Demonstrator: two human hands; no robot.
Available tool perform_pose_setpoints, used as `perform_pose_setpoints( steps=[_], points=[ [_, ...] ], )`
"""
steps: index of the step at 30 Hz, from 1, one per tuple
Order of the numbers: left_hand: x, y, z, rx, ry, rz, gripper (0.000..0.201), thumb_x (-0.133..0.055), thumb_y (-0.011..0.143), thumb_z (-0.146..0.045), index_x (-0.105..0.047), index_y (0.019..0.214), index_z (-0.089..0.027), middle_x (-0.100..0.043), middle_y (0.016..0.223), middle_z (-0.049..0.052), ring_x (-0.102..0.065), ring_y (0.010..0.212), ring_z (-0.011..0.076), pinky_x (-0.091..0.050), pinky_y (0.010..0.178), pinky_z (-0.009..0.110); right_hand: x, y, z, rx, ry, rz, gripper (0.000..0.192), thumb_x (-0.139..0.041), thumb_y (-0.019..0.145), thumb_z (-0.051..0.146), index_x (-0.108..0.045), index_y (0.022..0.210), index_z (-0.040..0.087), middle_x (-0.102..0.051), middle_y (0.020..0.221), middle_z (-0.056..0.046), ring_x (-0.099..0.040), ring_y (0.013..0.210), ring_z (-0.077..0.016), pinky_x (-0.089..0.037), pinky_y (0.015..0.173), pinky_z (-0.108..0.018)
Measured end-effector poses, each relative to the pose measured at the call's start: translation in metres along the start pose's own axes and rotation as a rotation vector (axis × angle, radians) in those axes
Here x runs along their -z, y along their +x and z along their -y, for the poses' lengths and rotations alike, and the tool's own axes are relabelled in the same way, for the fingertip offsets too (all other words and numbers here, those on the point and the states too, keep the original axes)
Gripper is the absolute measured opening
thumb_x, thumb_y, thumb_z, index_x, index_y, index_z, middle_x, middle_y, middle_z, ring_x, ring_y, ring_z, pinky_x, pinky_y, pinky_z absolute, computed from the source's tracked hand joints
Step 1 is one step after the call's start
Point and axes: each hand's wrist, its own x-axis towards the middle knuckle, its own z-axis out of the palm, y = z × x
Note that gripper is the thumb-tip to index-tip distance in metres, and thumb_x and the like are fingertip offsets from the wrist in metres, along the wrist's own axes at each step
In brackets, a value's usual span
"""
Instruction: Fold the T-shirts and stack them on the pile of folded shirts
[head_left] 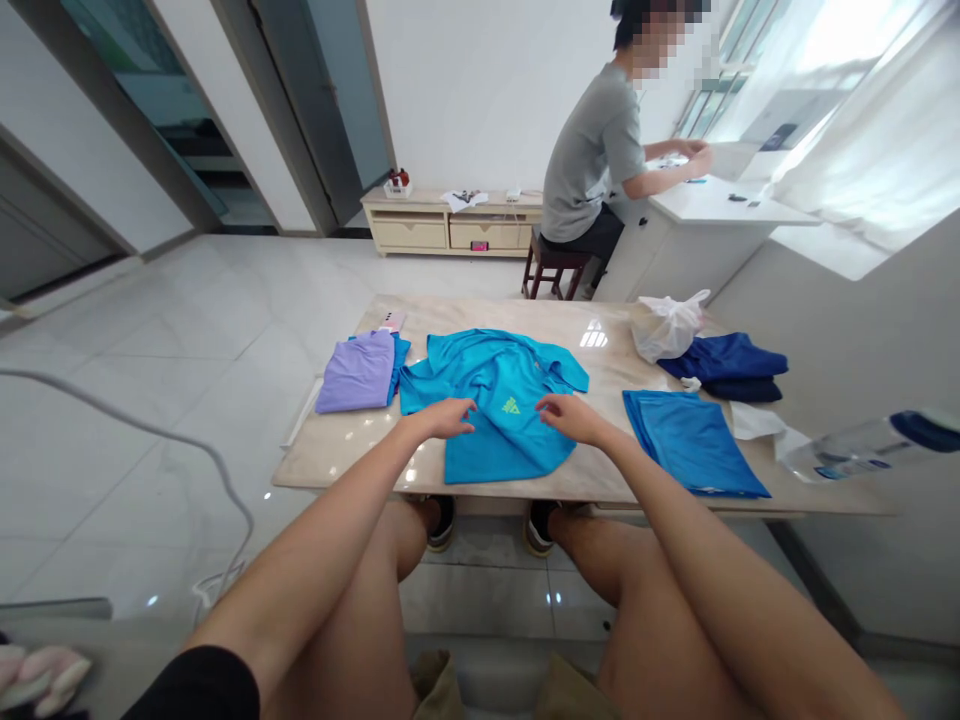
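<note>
Spread in a rumpled shape on the table is a bright blue T-shirt (499, 440) with a small yellow-green print near its middle. Over its left part is my left hand (448, 418), its fingers loosely bent and apart, holding nothing. My right hand (571, 417) is over the shirt's right part, just beside the print, with thumb and fingers curved but apart. Whether the fingertips touch the cloth is hard to tell. Left of the shirt lies a folded purple garment (356, 373) on top of blue cloth. To the right is a flat folded blue garment (686, 440).
The stone-topped table (330, 455) also bears a white plastic bag (667, 325), folded dark blue clothes (731, 360), a clear bottle (855, 445) with a blue cap, and a phone (392, 320). Beyond, a person (589, 150) sits on a stool (555, 265) at a white counter.
</note>
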Motion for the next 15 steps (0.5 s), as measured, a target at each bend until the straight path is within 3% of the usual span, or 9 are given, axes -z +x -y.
perform_pose_setpoints(
  steps=[3,8,12,15],
  points=[
    [-0.011,0.006,-0.013,-0.004,0.108,0.118,0.046,-0.07,0.101,-0.037,-0.066,0.144,-0.019,-0.07,0.152,0.014,-0.07,0.134,0.0314,-0.058,0.105,0.035,-0.024,0.001,0.022,0.065,-0.123,0.239,0.038,-0.062,0.104,0.025,-0.078,0.138,0.017,-0.08,0.135,-0.014,-0.075,0.125,-0.0304,-0.057,0.109,-0.035],
    [-0.015,0.009,-0.019,0.031,0.231,0.127,0.049,-0.07,0.103,-0.038,-0.064,0.149,-0.019,-0.066,0.158,0.018,-0.066,0.143,0.0354,-0.057,0.109,0.039,-0.055,0.002,0.037,0.091,-0.256,0.297,0.063,-0.063,0.105,0.029,-0.057,0.166,0.014,-0.052,0.173,-0.016,-0.048,0.162,-0.034,-0.041,0.132,-0.039],
    [-0.015,0.004,-0.025,0.065,0.293,0.194,0.045,-0.071,0.101,-0.03,-0.069,0.144,-0.016,-0.071,0.151,0.023,-0.068,0.141,0.0381,-0.057,0.11,0.042,-0.055,0.004,0.027,0.111,-0.236,0.423,0.064,-0.06,0.105,0.031,-0.057,0.168,0.015,-0.044,0.178,-0.015,-0.047,0.163,-0.0355,-0.04,0.134,-0.044],
    [-0.026,-0.001,-0.05,0.036,0.297,0.262,0.047,-0.075,0.093,-0.018,-0.073,0.14,-0.012,-0.074,0.143,0.026,-0.071,0.136,0.0414,-0.059,0.11,0.046,-0.044,0.007,0.01,0.112,-0.184,0.449,0.065,-0.058,0.105,0.031,-0.058,0.168,0.018,-0.045,0.176,-0.013,-0.051,0.16,-0.0357,-0.042,0.133,-0.047]
  ],
)
